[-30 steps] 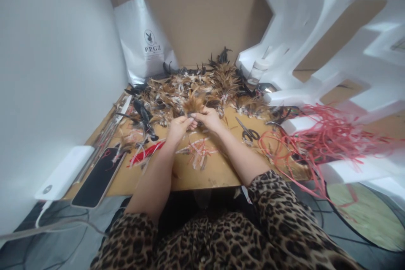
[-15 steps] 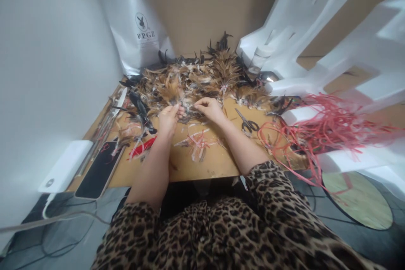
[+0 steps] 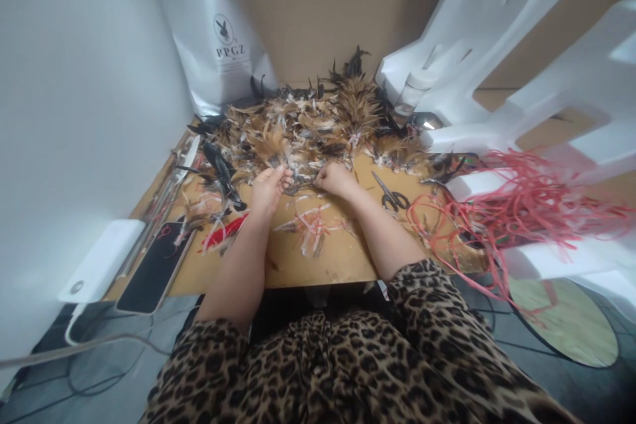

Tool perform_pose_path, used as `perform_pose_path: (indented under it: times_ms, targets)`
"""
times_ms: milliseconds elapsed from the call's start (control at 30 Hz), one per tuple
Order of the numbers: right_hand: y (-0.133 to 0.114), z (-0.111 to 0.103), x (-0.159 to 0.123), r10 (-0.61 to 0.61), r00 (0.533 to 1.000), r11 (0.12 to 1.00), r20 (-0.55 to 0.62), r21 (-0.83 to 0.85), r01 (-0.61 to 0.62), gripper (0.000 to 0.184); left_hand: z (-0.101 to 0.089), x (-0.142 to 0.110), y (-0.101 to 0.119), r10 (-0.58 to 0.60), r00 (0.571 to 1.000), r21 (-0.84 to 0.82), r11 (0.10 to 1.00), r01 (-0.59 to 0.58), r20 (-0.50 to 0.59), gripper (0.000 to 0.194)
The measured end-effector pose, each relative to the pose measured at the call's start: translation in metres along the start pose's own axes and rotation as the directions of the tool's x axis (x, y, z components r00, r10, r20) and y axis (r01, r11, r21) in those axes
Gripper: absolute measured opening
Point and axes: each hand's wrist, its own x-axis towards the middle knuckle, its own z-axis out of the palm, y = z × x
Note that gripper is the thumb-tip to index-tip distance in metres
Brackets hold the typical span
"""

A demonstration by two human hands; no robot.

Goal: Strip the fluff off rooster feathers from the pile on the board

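Observation:
A pile of brown and black feathers (image 3: 303,116) covers the far part of the tan tabletop (image 3: 342,258). At the pile's front edge, my left hand (image 3: 269,189) pinches the base of a fanned bunch of brown feathers (image 3: 271,146). My right hand (image 3: 338,180) is closed a short way to the right, its fingertips at the low front edge of the pile. Whatever those fingers hold is too small or hidden to make out. Dark-handled scissors (image 3: 390,192) lie to the right of it. Pale pink ribbon scraps (image 3: 309,228) are strewn between my forearms.
A phone (image 3: 154,268) and a white power bank (image 3: 102,262) lie along the left edge. A tangle of red strips (image 3: 536,212) hangs over white foam pieces at right. Behind stands a white printed bag (image 3: 218,33). A red ribbon (image 3: 223,233) lies beside my left forearm.
My right hand has moved slightly right, away from the left, and its fingers have curled in closer. My left hand keeps its pinch on the feather bunch.

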Motion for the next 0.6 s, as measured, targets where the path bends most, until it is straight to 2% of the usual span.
perform_pose_path:
  times_ms: [100,167,233,300,333,433,600]
  targets:
    - [0.002,0.006,0.005,0.002,1.0,0.948,0.005,0.319,-0.004,0.01,0.002,-0.002,-0.001,-0.035,0.999,-0.019,0.999,0.036,0.022,0.017]
    - [0.001,0.009,0.008,0.052,0.998,0.808,-0.022,0.588,-0.029,0.012,0.004,-0.004,-0.001,-0.079,0.996,-0.041,0.996,0.081,0.04,0.014]
    - [-0.002,0.01,0.01,0.095,0.995,0.614,-0.032,0.788,-0.033,0.016,0.007,-0.006,-0.001,-0.135,0.989,-0.056,0.989,0.139,0.06,0.011]
    - [-0.005,0.011,0.01,0.087,0.995,0.472,-0.044,0.882,-0.002,0.02,0.009,-0.007,-0.002,-0.177,0.981,-0.067,0.981,0.182,0.08,0.008]
    - [-0.006,0.011,0.01,0.072,0.996,0.431,-0.051,0.902,0.015,0.022,0.009,-0.007,-0.002,-0.19,0.978,-0.075,0.978,0.196,0.086,0.007]
    - [-0.009,0.008,0.006,0.003,0.997,0.407,-0.072,0.911,0.065,0.025,0.007,-0.006,0.0,-0.198,0.975,-0.122,0.97,0.209,0.097,0.003]
    - [-0.008,-0.002,-0.001,-0.218,0.976,0.523,0.008,0.845,0.11,0.026,0.002,-0.003,0.006,-0.176,0.978,-0.207,0.959,0.196,0.11,0.004]
